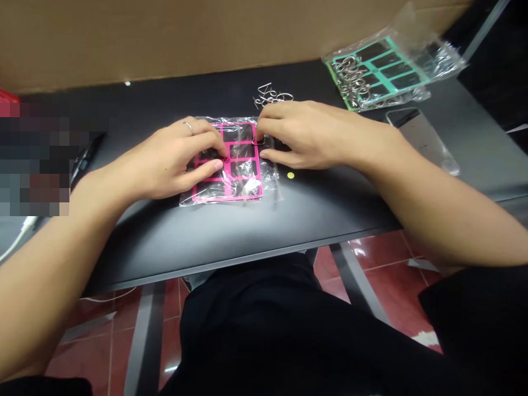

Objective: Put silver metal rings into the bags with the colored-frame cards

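Observation:
A clear plastic bag [270, 184] lies flat on the black table, with a pink-framed card [244, 171] of dark panels inside it. My left hand [181, 154], a ring on one finger, rests on the bag's left part with fingers bent and thumb a little apart. At the bag's right edge, the fingers of my right hand [303, 135] are curled close together around a small metal wire piece [258, 142], partly hidden by the fingertips. Just behind that hand is a little heap of bent metal wire pieces [270, 96].
Bagged green-framed cards [406, 82] with metal pieces [350, 77] lie at the back right. A phone [423, 140] is near my right forearm. A yellow dot [291, 175] marks the table [247, 236]. Cardboard [185, 38] stands behind. A white cable [18, 239] lies left.

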`<state>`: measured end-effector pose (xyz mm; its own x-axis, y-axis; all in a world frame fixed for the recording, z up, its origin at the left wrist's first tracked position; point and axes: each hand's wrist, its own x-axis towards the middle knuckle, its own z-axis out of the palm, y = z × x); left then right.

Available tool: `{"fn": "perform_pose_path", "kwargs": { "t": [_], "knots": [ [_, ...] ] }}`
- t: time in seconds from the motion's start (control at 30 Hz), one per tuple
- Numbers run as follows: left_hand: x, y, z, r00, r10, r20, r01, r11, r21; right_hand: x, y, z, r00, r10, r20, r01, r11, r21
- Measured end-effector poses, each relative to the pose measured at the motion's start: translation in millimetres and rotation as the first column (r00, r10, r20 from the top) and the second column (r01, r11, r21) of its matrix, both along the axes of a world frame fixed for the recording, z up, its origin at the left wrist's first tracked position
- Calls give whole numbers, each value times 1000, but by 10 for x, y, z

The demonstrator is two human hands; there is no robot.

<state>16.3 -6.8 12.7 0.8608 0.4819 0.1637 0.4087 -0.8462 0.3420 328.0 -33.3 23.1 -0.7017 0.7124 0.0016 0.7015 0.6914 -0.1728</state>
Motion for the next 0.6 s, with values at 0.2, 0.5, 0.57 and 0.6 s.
{"fn": "perform_pose_path", "kwargs": {
  "t": [0.2,0.5,0.57,0.6],
  "knots": [
    [2,5,0,1000,-1,-5,1,1000,1,12,9,-12,1000,7,-5,-7,1000,8],
    [-2,-1,5,1000,-17,9,17,1000,8,-18,9,-22,999,45,-15,-44,997,69],
    [-8,-5,7,1000,-28,8,28,999,24,-28,14,-12,998,61,2,-61,995,80],
    [-12,-7,8,999,-32,6,32,999,32,-32,17,-10,998,66,12,-67,994,85]
  ]
}}
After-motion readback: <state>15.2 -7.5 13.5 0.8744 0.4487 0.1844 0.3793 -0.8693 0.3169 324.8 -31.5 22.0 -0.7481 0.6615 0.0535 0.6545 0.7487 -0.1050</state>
